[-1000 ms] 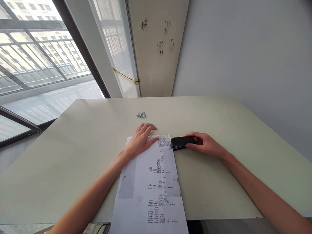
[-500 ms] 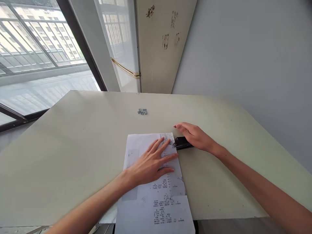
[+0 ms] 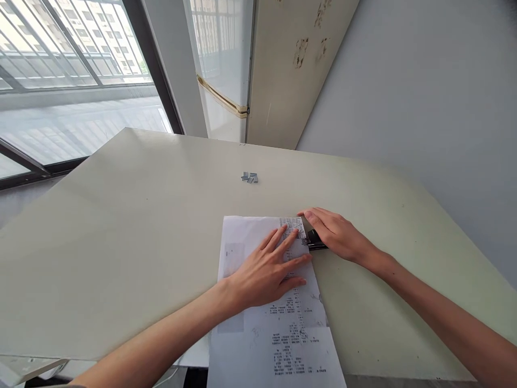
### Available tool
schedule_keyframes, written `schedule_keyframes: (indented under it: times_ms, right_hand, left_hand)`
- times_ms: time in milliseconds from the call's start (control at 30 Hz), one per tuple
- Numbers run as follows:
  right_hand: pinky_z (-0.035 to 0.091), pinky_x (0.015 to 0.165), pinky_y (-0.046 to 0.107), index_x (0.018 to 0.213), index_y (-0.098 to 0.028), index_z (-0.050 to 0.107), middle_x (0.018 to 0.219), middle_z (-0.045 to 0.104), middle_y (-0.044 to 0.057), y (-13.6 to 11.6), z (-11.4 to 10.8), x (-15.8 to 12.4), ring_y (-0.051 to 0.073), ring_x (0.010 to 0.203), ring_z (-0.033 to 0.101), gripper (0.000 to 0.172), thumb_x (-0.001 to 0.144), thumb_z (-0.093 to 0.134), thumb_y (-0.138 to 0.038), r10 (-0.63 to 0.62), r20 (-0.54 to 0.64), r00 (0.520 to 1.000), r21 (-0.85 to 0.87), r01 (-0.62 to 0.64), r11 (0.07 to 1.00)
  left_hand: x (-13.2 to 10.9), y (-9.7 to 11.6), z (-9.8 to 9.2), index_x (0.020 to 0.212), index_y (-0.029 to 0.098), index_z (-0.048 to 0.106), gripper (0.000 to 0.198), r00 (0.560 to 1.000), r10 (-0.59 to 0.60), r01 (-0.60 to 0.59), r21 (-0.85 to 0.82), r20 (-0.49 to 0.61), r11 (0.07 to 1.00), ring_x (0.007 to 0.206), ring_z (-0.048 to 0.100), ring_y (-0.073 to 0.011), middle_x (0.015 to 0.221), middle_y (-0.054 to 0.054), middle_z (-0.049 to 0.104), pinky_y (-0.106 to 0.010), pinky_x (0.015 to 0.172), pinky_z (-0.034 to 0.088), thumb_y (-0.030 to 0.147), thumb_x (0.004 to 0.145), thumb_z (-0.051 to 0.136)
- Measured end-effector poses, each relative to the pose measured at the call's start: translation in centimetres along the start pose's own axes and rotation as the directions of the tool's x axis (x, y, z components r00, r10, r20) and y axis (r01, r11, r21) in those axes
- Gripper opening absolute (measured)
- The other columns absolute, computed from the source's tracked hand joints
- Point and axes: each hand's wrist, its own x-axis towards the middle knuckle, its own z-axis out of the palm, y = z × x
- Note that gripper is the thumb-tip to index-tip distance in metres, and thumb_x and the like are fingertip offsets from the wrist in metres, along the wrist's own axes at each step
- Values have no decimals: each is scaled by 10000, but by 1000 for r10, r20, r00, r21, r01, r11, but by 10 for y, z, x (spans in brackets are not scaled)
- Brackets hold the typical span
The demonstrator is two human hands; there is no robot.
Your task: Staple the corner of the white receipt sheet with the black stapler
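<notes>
Printed paper (image 3: 278, 345) lies lengthwise on the table, its near end past the front edge. My left hand (image 3: 272, 269) rests flat on the sheet with fingers spread, holding nothing. At the paper's upper right edge sits a black stapler (image 3: 316, 241), its front end against the margin. My right hand (image 3: 333, 231) lies over the top of the stapler, palm down, with fingers stretched out toward the far side; most of the stapler is hidden beneath it. A small pile of staple strips (image 3: 250, 177) lies farther back on the table.
The pale table (image 3: 100, 242) spreads out on both sides. Beyond its far edge stands a fridge (image 3: 274, 97) with a yellowed handle. A grey wall (image 3: 424, 81) runs along the right, and a window (image 3: 81, 97) with railings outside is at the left.
The camera view has turned and tilted, so the table, paper and hands appear shifted right. My right hand now covers more of the stapler. My left hand stays flat on the paper.
</notes>
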Motion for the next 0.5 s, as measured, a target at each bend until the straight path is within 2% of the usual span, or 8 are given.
schedule_keyframes:
  times_ms: [133,500]
  right_hand:
    - [511,1055,476,1232,-315,694,1381,722,44,-2,3,0,303,1275,647,476,1099,260,-457,-3,-15,1000,-38,2,999]
    - [517,1052,482,1230,-327,703,1458,682,12,-4,5,-1,305,1352,614,482,1091,257,-448,23,-13,1000,-92,-24,995]
  left_hand:
    - [0,0,2,1507,274,583,494,1000,6,-7,-23,-18,1000,1630,142,-382,1768,-103,196,-605,1309,247,509,1076,523]
    - [0,1,5,1503,281,583,495,1000,-3,2,-27,-21,1000,1636,113,-371,1776,-82,174,-584,1314,237,505,1062,561]
